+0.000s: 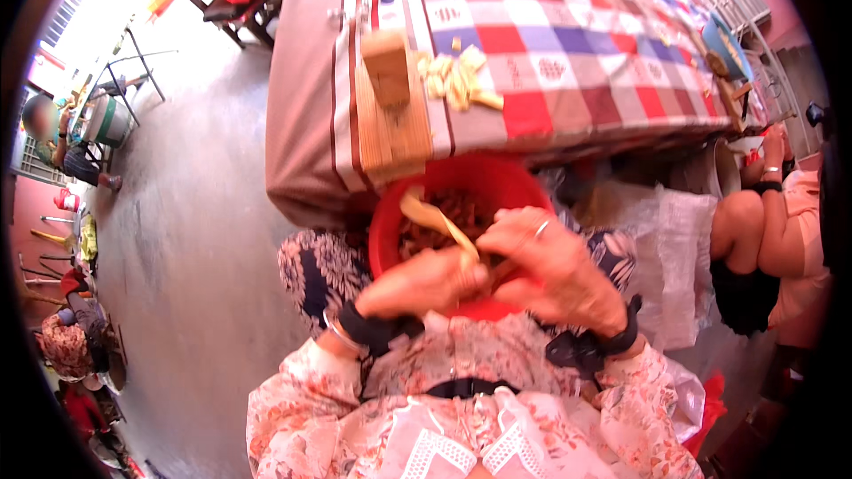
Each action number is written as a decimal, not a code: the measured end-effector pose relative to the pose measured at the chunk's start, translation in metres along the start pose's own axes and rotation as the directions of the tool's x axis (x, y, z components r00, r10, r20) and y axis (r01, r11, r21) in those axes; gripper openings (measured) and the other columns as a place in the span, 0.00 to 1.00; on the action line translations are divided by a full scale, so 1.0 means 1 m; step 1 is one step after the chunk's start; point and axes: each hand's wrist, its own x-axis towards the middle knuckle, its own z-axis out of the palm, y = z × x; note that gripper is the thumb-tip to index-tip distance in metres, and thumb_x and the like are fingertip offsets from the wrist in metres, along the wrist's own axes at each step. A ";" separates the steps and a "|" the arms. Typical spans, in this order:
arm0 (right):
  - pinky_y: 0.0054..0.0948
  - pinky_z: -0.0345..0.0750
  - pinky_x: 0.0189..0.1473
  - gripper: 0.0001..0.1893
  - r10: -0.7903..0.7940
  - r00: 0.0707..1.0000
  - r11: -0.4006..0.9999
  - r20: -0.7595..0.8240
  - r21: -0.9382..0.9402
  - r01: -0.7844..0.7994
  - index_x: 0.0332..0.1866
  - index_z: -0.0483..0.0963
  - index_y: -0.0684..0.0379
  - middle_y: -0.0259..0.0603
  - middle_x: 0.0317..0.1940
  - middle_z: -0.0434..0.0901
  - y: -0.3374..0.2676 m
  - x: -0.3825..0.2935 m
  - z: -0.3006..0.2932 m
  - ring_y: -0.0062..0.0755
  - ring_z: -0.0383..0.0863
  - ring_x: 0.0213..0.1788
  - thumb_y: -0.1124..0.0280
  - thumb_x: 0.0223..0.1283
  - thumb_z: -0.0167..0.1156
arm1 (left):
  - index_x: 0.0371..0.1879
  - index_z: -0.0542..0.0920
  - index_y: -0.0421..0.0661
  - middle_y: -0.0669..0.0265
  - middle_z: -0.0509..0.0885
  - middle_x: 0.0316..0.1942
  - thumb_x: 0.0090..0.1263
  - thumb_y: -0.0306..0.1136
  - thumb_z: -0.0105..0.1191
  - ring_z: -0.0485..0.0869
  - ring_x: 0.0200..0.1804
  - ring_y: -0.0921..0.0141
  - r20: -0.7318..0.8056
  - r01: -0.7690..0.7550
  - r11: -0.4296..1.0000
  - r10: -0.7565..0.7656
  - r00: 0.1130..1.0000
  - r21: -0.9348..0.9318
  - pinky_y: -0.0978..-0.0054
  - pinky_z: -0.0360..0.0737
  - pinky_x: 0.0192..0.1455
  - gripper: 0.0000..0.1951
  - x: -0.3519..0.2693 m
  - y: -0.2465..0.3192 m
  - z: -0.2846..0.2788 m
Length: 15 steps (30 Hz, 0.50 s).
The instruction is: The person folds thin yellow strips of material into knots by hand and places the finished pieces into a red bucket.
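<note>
Over a red plastic basin, my left hand grips a pale yellow, peeled strip that sticks up from between thumb and fingers. My right hand, with a ring on one finger, has its fingers curled close to the left one; a small dark thing shows between the two hands, blurred and partly hidden. Brown pieces lie in the basin, which sits between my knees. Past its rim, a wooden block with an upright post rests at the table's corner, beside a heap of pale yellow pieces.
A checked cloth covers the table. White woven sacks lie at my right, next to a seated person. Other people sit at the far left. A chair with a red bag stands beyond the table's left side.
</note>
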 end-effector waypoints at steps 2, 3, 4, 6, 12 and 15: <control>0.37 0.70 0.38 0.28 -0.119 0.990 0.993 0.080 0.034 0.117 0.49 0.69 0.60 0.45 0.35 0.75 0.004 -0.001 0.006 0.47 0.74 0.35 0.67 0.37 0.67 | 0.38 0.74 0.40 0.58 0.73 0.25 0.66 0.31 0.45 0.75 0.30 0.64 0.300 -0.208 0.971 0.163 0.940 0.122 0.72 0.74 0.37 0.08 0.004 0.002 0.006; 0.39 0.70 0.40 0.29 -0.040 0.959 0.992 0.282 0.126 0.004 0.53 0.66 0.61 0.47 0.37 0.75 0.000 -0.005 0.006 0.50 0.74 0.37 0.67 0.41 0.65 | 0.41 0.76 0.38 0.57 0.77 0.31 0.65 0.32 0.51 0.78 0.33 0.67 0.260 -0.615 0.762 0.563 0.784 0.202 0.71 0.74 0.30 0.11 0.009 -0.003 0.008; 0.40 0.71 0.38 0.29 0.012 0.952 0.960 0.307 0.262 -0.097 0.55 0.64 0.61 0.49 0.35 0.75 -0.003 -0.013 0.008 0.50 0.75 0.36 0.67 0.44 0.63 | 0.41 0.76 0.37 0.60 0.77 0.28 0.65 0.33 0.51 0.78 0.31 0.69 0.297 -0.585 0.782 0.519 0.802 0.215 0.72 0.73 0.29 0.12 0.005 0.007 0.005; 0.38 0.72 0.34 0.28 0.164 0.877 0.856 0.452 0.376 -0.354 0.58 0.62 0.60 0.50 0.31 0.75 -0.006 -0.022 0.000 0.49 0.77 0.32 0.67 0.50 0.61 | 0.39 0.77 0.36 0.64 0.75 0.23 0.66 0.34 0.52 0.76 0.27 0.72 0.396 -0.205 0.970 0.138 0.908 0.132 0.74 0.72 0.28 0.12 -0.003 0.050 -0.012; 0.30 0.71 0.26 0.12 0.401 0.792 0.835 0.460 0.173 -0.523 0.44 0.72 0.60 0.46 0.20 0.73 0.005 -0.051 -0.026 0.41 0.76 0.22 0.71 0.54 0.58 | 0.32 0.77 0.35 0.71 0.72 0.18 0.67 0.34 0.51 0.67 0.21 0.80 0.060 0.115 0.906 -0.099 0.993 -0.407 0.82 0.63 0.24 0.12 -0.036 0.042 -0.050; 0.31 0.71 0.24 0.09 0.494 0.789 0.792 0.366 0.184 -0.582 0.36 0.73 0.61 0.47 0.18 0.72 0.002 -0.052 -0.043 0.40 0.76 0.21 0.68 0.53 0.61 | 0.38 0.77 0.34 0.65 0.76 0.26 0.62 0.31 0.54 0.74 0.27 0.71 -0.159 0.150 0.977 -0.174 0.972 -0.151 0.79 0.71 0.31 0.12 -0.030 0.002 -0.050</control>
